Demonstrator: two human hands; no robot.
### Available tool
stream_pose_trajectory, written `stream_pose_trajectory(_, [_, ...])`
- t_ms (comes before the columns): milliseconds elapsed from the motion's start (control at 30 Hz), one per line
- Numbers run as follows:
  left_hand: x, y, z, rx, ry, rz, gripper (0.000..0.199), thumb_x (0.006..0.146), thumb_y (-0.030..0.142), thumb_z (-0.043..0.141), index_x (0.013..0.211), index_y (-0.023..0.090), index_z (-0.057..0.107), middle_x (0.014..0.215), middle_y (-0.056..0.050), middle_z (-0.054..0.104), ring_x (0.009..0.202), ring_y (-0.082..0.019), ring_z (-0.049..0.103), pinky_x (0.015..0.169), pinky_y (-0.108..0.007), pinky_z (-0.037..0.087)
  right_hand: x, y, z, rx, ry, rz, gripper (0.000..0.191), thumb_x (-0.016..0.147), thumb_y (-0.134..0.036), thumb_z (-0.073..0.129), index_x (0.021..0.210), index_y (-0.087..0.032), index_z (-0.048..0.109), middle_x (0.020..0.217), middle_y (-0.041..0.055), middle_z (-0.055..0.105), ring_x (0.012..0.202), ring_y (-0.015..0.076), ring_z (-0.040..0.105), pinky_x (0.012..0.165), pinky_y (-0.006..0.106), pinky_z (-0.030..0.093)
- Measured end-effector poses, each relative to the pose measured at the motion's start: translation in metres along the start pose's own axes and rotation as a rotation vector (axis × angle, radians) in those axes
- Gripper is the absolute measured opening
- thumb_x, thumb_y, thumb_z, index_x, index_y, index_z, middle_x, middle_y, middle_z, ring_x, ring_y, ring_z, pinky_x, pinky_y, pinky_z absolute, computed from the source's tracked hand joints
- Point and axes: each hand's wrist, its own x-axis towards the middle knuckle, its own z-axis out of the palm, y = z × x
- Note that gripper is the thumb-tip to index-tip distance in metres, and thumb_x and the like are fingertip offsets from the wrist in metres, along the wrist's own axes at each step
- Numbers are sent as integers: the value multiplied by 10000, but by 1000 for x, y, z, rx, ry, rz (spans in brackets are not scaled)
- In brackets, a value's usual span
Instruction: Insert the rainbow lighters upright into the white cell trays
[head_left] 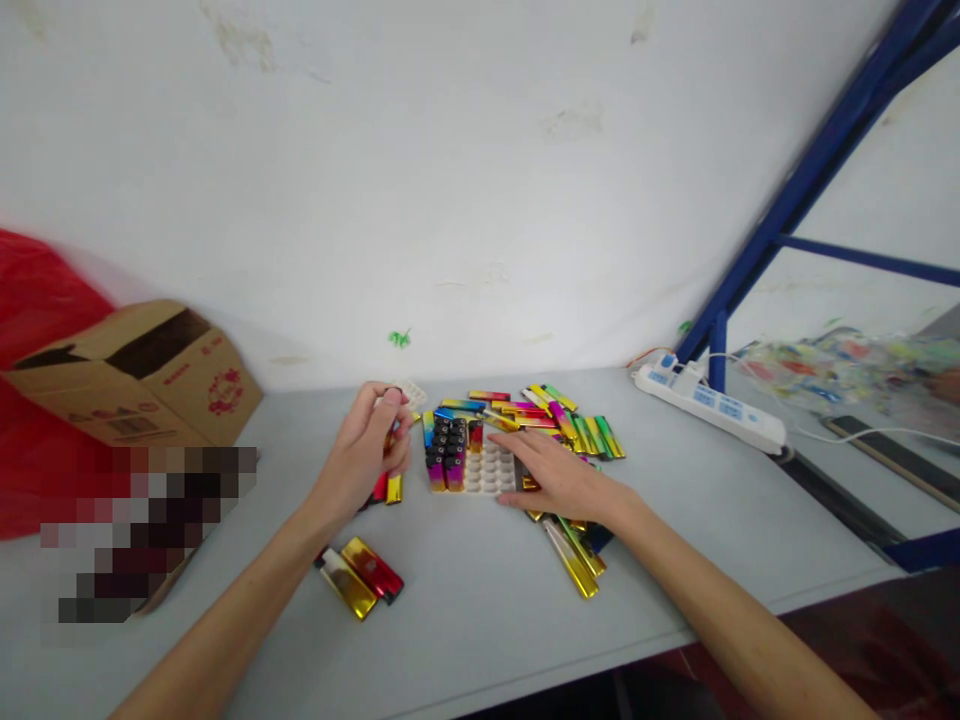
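My left hand (373,432) is closed, its fingers wrapped round a lighter (390,438) that is mostly hidden, with a dark end by the thumb. In front of me lies a white tray (491,470) with round-edged slots. Purple-gold lighters (446,470) with black tops stand upright in its left columns, and one red lighter (475,437) stands at the back beside them. My right hand (559,475) is stretched out flat, fingers apart, over the tray's right edge and some loose lighters. More shiny lighters (540,410) lie heaped behind and right of the tray.
A red-gold lighter (373,570) and a gold lighter (349,587) lie at the front left. An open cardboard box (187,380) and red plastic (45,300) are at the left. A white power strip (712,405) and blue frame (780,210) stand right. A wall (480,200) is behind.
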Motion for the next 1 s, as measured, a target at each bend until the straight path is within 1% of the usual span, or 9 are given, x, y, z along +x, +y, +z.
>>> stream_pose_trajectory(100, [-3, 21, 13, 208, -59, 132, 344, 988, 525, 515, 889, 213, 622, 718, 7, 602, 626, -151, 605, 594, -272, 501, 1, 0, 1, 7, 7, -10, 755, 951, -470, 704, 1558, -151, 388, 1412, 199, 588, 1285, 328, 569, 1106, 485, 463])
stream_pose_trajectory(200, [1, 30, 25, 417, -173, 266, 316, 956, 486, 581, 910, 208, 724, 923, -60, 723, 863, -217, 681, 759, -310, 545, 1, 1, 2, -1, 19, -27, 773, 944, -454, 719, 1569, -170, 364, 1443, 192, 574, 1317, 333, 550, 1124, 494, 443])
stream_pose_trajectory(333, [18, 17, 30, 769, -379, 430, 235, 938, 398, 639, 1012, 224, 778, 1050, -70, 772, 993, -244, 690, 922, -376, 532, 2, 3, 4, -9, 29, -65, 776, 948, -451, 717, 1569, -168, 348, 1474, 181, 561, 1329, 336, 542, 1131, 497, 435])
stream_pose_trajectory(467, [31, 0, 27, 1055, -440, 518, 213, 951, 333, 624, 996, 219, 797, 1105, -97, 749, 1093, -286, 654, 1010, -465, 509, 2, 3, 3, -17, 32, -66, 757, 945, -462, 719, 1547, -159, 376, 1459, 183, 574, 1328, 336, 545, 1132, 495, 433])
stream_pose_trajectory(600, [32, -1, 22, 1105, -482, 469, 231, 950, 366, 615, 992, 254, 813, 1334, -101, 653, 1230, -306, 613, 1091, -496, 487, 2, 2, 2, -37, 34, -67, 740, 945, -450, 719, 1533, -139, 395, 1466, 201, 570, 1337, 348, 537, 1130, 508, 430])
stream_pose_trajectory(733, [31, 1, 22, 1077, -509, 401, 307, 959, 457, 581, 1002, 267, 818, 1401, -90, 627, 1288, -307, 595, 1147, -490, 457, 2, 1, 1, -38, 36, -67, 731, 950, -443, 714, 1533, -139, 394, 1471, 194, 570, 1326, 345, 544, 1129, 502, 430])
stream_pose_trajectory(800, [29, 0, 24, 1044, -512, 389, 358, 974, 486, 547, 1099, 271, 804, 1430, -90, 617, 1279, -294, 608, 1143, -474, 464, 3, 0, 0, -38, 29, -66, 724, 951, -443, 715, 1528, -139, 401, 1471, 190, 572, 1316, 343, 551, 1124, 496, 435])
stream_pose_trajectory(900, [25, 4, 24, 985, -445, 432, 429, 997, 496, 506, 1291, 269, 722, 1450, -90, 614, 1284, -276, 607, 1141, -444, 458, 3, -1, -1, -42, 17, -60, 728, 948, -450, 717, 1526, -139, 404, 1468, 186, 576, 1330, 349, 541, 1130, 497, 429])
stream_pose_trajectory(1000, [24, 9, 10, 964, -336, 448, 431, 996, 494, 499, 1276, 240, 706, 1327, -85, 694, 1201, -259, 645, 1095, -395, 473, 3, -1, -1, -35, 19, -54, 736, 948, -449, 717, 1531, -132, 399, 1457, 191, 581, 1337, 346, 539, 1133, 493, 427])
